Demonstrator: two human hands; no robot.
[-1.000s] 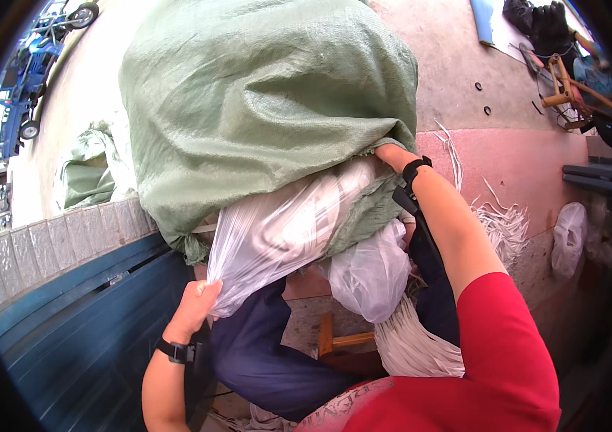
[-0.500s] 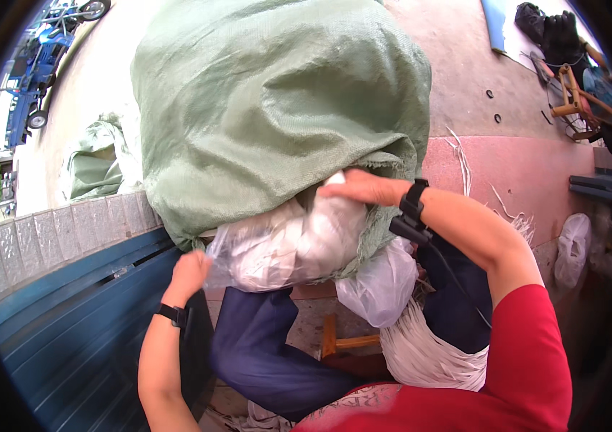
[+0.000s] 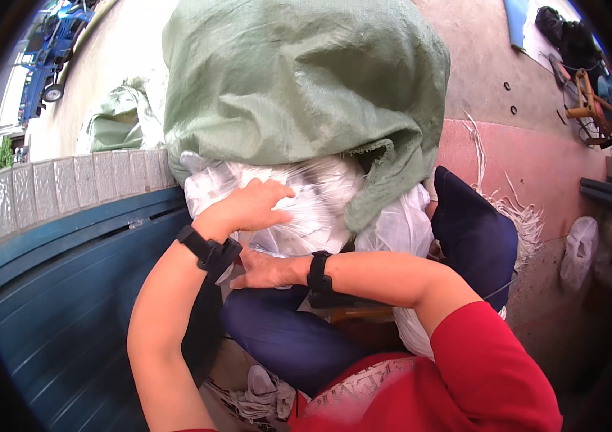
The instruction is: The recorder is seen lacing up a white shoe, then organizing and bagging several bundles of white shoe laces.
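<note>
Head cam, plastic bag (image 3: 320, 209) under L hand (image 3: 252, 205), fingers apart, R hand (image 3: 273, 270) at near edge, R grip unclear

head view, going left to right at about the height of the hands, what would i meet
Grey slab-topped ledge → clear plastic wrapping around white material → cloudy white plastic bag → navy fabric trouser knee → loose heap of thin white strips → crumpled white plastic bag
</note>
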